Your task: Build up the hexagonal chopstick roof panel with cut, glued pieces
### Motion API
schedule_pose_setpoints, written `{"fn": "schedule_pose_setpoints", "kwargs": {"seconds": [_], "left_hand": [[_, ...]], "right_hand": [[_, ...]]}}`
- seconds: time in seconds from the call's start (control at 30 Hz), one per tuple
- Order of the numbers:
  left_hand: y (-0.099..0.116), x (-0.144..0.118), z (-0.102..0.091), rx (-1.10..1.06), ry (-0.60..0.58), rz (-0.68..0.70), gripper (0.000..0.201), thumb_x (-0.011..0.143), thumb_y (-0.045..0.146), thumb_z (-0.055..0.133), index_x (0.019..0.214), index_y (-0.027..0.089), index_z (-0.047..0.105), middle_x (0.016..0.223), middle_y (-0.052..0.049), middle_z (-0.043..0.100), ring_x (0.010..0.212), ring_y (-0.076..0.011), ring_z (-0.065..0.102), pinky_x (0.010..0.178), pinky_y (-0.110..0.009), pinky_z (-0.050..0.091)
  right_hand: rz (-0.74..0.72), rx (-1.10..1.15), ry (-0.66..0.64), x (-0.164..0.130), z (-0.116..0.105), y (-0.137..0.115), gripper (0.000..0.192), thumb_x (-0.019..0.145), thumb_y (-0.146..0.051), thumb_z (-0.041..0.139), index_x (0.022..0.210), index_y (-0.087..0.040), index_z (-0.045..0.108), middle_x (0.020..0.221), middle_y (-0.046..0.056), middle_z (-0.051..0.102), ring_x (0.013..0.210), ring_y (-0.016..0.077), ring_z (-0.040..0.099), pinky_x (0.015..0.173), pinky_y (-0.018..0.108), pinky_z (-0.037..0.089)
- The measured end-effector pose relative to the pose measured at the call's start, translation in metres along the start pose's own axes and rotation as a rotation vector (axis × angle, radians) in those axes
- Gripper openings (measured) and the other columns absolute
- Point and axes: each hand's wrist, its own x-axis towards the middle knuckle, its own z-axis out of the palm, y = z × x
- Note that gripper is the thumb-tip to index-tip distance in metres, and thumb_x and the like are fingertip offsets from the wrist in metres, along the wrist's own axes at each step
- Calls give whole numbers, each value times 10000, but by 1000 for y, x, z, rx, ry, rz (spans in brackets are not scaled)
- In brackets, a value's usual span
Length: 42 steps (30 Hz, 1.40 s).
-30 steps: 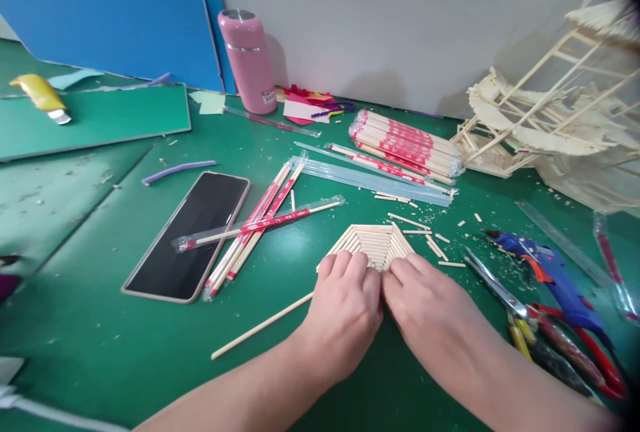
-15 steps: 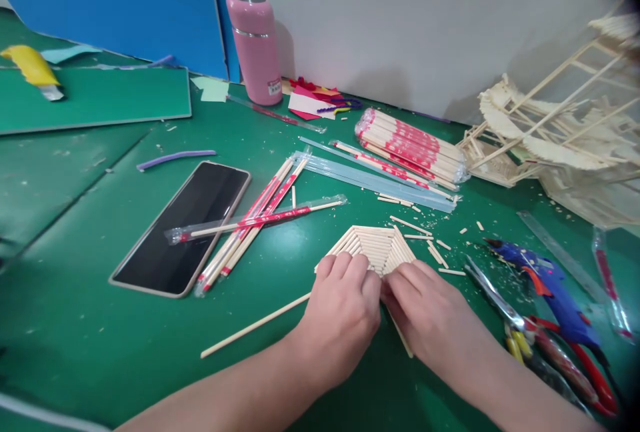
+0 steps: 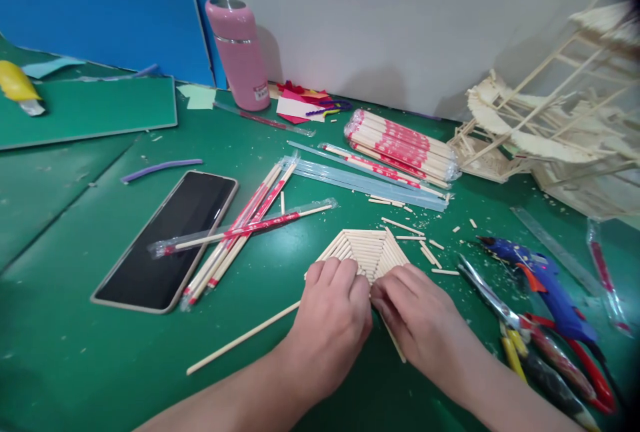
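A flat hexagonal panel (image 3: 367, 247) made of glued wooden sticks lies on the green mat (image 3: 75, 325). My left hand (image 3: 330, 322) rests with its fingers pressed on the panel's near left part. My right hand (image 3: 417, 315) lies against the near right part and pinches a short wooden stick (image 3: 395, 344) that slants out under the fingers. The near half of the panel is hidden by both hands. A long bare stick (image 3: 240, 339) lies just left of my left wrist.
A black phone (image 3: 167, 239), wrapped chopsticks (image 3: 245, 222) and a chopstick pack (image 3: 403, 145) lie beyond. A blue glue gun (image 3: 545, 282), scissors and red pliers (image 3: 575, 352) sit at the right. A stick model (image 3: 550, 125) stands far right, a pink bottle (image 3: 239, 52) behind.
My right hand has drawn a short stick to the panel's near right edge; it was not visible one second ago. Both hands stay on the panel. The view shifted slightly.
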Motion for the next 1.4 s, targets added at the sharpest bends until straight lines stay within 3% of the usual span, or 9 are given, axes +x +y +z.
{"fn": "schedule_pose_setpoints", "kwargs": {"seconds": [0.33, 0.6, 1.0, 1.4], "left_hand": [[-1, 1, 0, -5, -14, -15, 128, 830, 121, 407, 747, 171, 491, 800, -43, 491, 753, -203, 428, 684, -379, 359], [-1, -1, 0, 0, 7, -17, 100, 821, 120, 430, 810, 168, 518, 834, -49, 504, 787, -208, 445, 701, -382, 366], [0, 0, -3, -30, -14, -17, 116, 799, 89, 432, 820, 162, 521, 827, -49, 493, 769, -207, 431, 691, -384, 360], [0, 0, -3, -24, 3, -13, 130, 826, 108, 410, 816, 163, 527, 819, -51, 503, 748, -199, 439, 670, -373, 361]], "right_hand": [[26, 120, 48, 1, -2, -3, 175, 884, -146, 395, 768, -174, 522, 743, 35, 534, 718, 167, 451, 641, 311, 378], [102, 297, 68, -5, -9, 5, 50, 857, -164, 490, 835, -206, 507, 787, -5, 530, 752, 137, 485, 656, 268, 395], [62, 217, 58, -4, -8, 4, 172, 874, -132, 426, 750, -192, 527, 727, 8, 548, 708, 143, 488, 619, 281, 393], [93, 285, 42, -4, -10, 3, 164, 874, -137, 434, 737, -194, 504, 727, -2, 534, 715, 140, 487, 623, 277, 383]]}}
